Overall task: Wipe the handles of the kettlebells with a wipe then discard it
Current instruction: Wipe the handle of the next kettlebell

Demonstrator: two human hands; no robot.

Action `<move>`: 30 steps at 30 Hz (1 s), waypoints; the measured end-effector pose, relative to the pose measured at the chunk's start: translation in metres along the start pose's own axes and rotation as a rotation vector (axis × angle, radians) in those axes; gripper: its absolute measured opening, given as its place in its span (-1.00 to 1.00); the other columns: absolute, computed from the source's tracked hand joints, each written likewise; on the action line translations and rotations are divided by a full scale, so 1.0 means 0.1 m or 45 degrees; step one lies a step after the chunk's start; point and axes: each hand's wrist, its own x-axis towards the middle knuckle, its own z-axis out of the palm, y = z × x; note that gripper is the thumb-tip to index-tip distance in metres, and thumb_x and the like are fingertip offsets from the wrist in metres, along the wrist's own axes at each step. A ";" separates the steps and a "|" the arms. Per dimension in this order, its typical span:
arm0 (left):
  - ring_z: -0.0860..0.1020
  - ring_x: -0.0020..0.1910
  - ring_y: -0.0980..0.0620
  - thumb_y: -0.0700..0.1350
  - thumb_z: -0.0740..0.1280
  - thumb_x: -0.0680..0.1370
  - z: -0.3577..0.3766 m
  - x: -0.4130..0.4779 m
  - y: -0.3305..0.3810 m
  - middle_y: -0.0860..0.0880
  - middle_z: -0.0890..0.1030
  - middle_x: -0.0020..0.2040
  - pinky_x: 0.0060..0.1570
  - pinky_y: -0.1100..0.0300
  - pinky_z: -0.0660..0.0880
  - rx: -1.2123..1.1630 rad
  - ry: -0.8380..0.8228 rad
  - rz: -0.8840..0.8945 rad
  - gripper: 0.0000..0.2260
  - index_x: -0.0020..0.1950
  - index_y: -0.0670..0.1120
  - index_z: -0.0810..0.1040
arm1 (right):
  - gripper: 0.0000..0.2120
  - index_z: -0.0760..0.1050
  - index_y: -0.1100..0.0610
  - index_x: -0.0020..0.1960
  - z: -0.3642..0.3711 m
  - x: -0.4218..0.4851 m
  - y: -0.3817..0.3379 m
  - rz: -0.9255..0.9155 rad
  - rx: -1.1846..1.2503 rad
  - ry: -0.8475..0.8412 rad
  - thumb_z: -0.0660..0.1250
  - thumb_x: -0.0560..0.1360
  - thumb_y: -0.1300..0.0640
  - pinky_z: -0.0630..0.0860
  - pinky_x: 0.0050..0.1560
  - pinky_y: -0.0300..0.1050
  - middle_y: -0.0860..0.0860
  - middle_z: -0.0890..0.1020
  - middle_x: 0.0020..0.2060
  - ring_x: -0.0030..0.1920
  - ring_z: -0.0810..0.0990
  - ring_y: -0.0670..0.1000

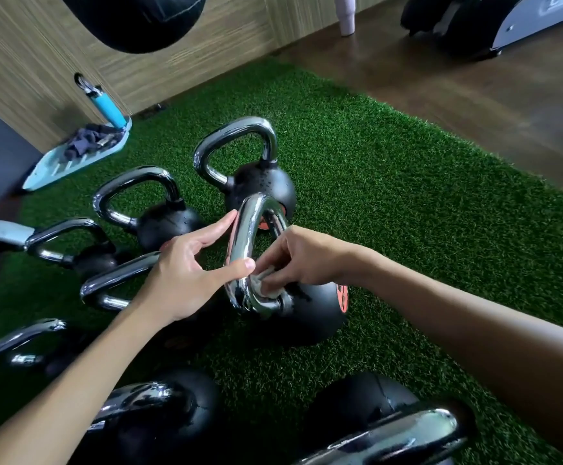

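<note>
Several black kettlebells with chrome handles stand on green turf. The middle kettlebell [310, 313] has a tall chrome handle [244, 236]. My left hand [186, 266] steadies that handle, with the index finger on its upper left side and the thumb against its lower part. My right hand [301, 260] reaches through the handle loop and presses a small white wipe [263, 280] against the handle's base. Two more kettlebells [263, 186] [169, 223] stand behind it; others sit at the left and near bottom edge.
A light blue dustpan [55, 169] holding dark cloth leans by the wooden wall at the left. A black hanging bag [132, 18] fills the top. Wooden floor [474, 95] borders the green turf [407, 203] on the right, with black exercise equipment [474, 25] at the top right.
</note>
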 end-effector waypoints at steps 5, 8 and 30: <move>0.34 0.45 0.34 0.37 0.50 0.26 -0.05 0.00 -0.08 0.44 0.39 0.37 0.43 0.24 0.27 -0.001 -0.023 -0.021 -0.23 0.45 0.38 0.37 | -0.76 0.70 0.27 0.04 0.10 -0.01 0.04 0.050 0.319 0.099 0.56 0.37 0.35 0.66 0.01 -0.14 0.11 0.74 -0.16 -0.18 0.68 -0.01; 0.37 0.44 0.27 0.38 0.45 0.24 -0.06 -0.01 -0.10 0.44 0.41 0.35 0.44 0.20 0.29 0.000 -0.014 -0.021 -0.27 0.41 0.42 0.38 | -0.78 0.67 0.33 0.02 0.14 -0.04 -0.01 0.093 0.551 0.148 0.54 0.38 0.37 0.66 -0.09 -0.17 0.22 0.73 -0.11 -0.20 0.70 0.04; 0.35 0.37 0.48 0.30 0.47 0.28 -0.06 0.01 -0.15 0.62 0.38 0.21 0.39 0.37 0.23 -0.036 -0.005 0.027 -0.31 0.41 0.33 0.43 | -0.89 0.73 0.04 -0.10 0.29 0.18 0.06 -0.160 -0.001 1.119 0.59 0.39 0.08 0.58 -0.30 -0.25 -0.15 0.72 -0.25 -0.28 0.66 -0.17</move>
